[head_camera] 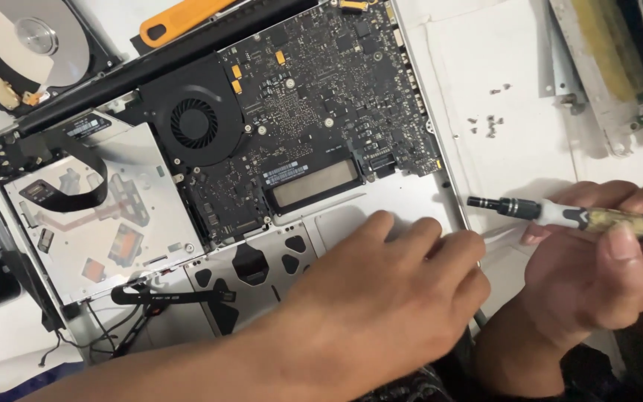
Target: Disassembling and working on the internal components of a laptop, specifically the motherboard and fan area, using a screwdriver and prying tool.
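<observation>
An opened laptop lies bottom up, showing its black circuit board, round fan and silver optical drive. My left hand rests flat, fingers apart, on the bare silver bay near the case's right edge, holding nothing. My right hand is just outside that edge, closed around a screwdriver with a black tip end and a pale handle, tip pointing left toward the laptop.
Several small loose screws lie on the white surface to the right. A bare hard disk sits at top left, an orange tool at the top, and a removed metal cover at top right.
</observation>
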